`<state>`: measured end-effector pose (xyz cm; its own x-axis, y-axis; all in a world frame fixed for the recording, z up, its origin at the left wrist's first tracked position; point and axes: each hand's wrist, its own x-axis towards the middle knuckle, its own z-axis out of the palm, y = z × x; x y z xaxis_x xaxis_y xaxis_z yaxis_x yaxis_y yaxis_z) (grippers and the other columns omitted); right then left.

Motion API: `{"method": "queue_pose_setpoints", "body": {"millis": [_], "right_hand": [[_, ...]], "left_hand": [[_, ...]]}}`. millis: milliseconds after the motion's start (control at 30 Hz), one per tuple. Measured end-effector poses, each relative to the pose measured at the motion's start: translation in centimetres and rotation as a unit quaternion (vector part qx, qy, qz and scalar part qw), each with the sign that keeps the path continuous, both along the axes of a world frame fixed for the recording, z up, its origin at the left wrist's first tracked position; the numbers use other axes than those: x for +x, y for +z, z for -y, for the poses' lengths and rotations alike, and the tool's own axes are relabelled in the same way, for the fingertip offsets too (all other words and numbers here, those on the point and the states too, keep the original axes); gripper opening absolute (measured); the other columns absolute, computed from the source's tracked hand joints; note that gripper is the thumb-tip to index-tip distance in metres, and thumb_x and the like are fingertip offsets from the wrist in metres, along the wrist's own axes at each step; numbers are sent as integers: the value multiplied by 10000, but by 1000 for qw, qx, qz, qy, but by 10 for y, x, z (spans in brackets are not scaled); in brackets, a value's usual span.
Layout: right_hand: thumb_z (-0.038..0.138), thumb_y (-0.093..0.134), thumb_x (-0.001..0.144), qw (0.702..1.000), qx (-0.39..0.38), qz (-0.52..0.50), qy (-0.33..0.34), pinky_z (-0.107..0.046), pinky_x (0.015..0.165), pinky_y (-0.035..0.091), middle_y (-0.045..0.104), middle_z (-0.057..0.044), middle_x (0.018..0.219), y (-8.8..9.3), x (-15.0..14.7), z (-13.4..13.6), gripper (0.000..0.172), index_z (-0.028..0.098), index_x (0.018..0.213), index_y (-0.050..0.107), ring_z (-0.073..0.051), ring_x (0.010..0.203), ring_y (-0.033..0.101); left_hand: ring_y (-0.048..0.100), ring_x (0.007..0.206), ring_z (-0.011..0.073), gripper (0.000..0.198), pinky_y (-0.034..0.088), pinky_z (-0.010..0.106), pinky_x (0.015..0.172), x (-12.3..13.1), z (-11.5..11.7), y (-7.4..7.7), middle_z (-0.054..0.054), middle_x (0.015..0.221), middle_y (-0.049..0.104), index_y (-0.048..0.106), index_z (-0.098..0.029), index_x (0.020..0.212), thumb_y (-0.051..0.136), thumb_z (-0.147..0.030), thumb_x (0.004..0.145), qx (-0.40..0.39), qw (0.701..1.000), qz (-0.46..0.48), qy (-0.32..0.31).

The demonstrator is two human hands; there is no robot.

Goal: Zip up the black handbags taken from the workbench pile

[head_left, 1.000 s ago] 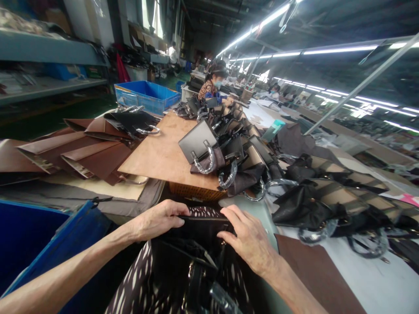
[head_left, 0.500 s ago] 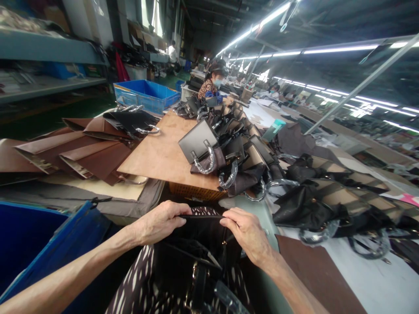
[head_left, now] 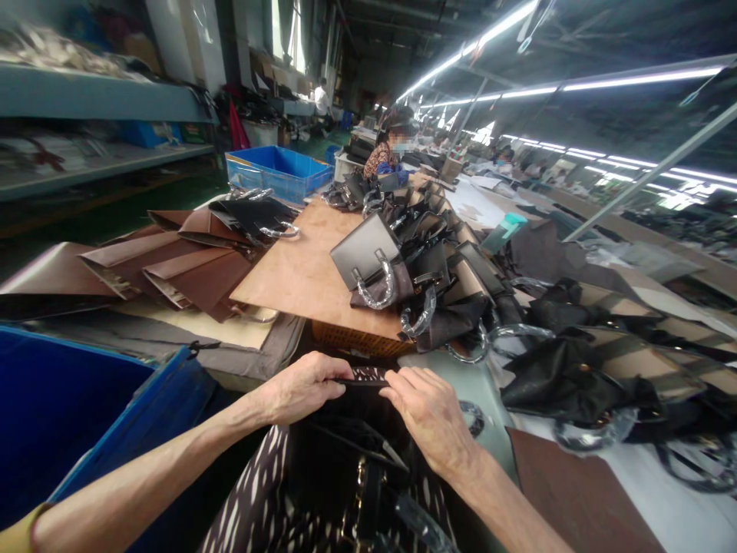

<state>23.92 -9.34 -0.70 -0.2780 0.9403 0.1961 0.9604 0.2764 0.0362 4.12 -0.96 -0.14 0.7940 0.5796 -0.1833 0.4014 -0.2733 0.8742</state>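
Note:
A black handbag [head_left: 345, 453] rests on my lap, its top edge towards the table. My left hand [head_left: 302, 388] is closed, pinching the bag's top edge from the left. From the right, my right hand [head_left: 429, 418] grips the same edge, fingers curled over it. A plastic-wrapped handle [head_left: 414, 518] of the bag shows near the bottom of the view. My patterned dark-and-cream clothing [head_left: 259, 499] lies beneath the bag.
A brown board [head_left: 305, 273] lies ahead with a grey handbag [head_left: 365, 253] on it. Several dark handbags [head_left: 570, 376] are heaped to the right. Brown flat pieces [head_left: 190, 269] lie on the left. A blue bin [head_left: 69, 407] stands at my left. A person [head_left: 388, 153] sits farther along.
My hands have drawn closer together along the bag's top edge, and the view has shifted slightly to the left.

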Motion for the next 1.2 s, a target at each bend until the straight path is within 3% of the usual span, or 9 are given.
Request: {"method": "queue_pose_setpoints", "body": {"millis": [300,533,900,1067,1200], "right_hand": [[264,508,843,1000,-23,-20,-3,-278,609,306,581,1,684,-1,-3,-7,119,203,764,573,-162,660,507],[214,508,841,998,-43,-31,41,-275,611,307,590,12,697,-2,-21,-13,64,205,799,555,-150,661,530],[304,465,868,996,-75,-41,18,-268,590,284,626,30,677,-2,-30,-17,195,216,719,554,-134,642,564],[334,479,855,994,-110,-20,8,-267,553,265,645,25,695,13,-26,-15,199,219,721,570,-143,635,570],[342,455,865,984,-163,-70,-16,-242,580,307,630,22,696,35,5,-12,256,206,701,596,-130,655,557]], "left_hand": [[407,611,98,194,294,184,564,-2,-2,-7,-50,624,455,607,-156,793,428,-163,720,-20,1000,22,9],[428,645,101,200,316,181,596,-1,-1,-9,-46,665,499,613,-147,813,433,-153,726,-10,999,43,2],[441,651,93,169,310,176,613,-2,5,-10,-52,670,504,582,-156,799,431,-129,725,16,998,53,40],[361,574,88,194,263,188,549,-3,8,-8,-56,591,411,610,-163,781,423,-163,733,21,998,32,44],[349,560,91,179,242,194,533,-6,6,-7,-55,574,384,599,-158,753,425,-188,722,5,999,4,50]]}}
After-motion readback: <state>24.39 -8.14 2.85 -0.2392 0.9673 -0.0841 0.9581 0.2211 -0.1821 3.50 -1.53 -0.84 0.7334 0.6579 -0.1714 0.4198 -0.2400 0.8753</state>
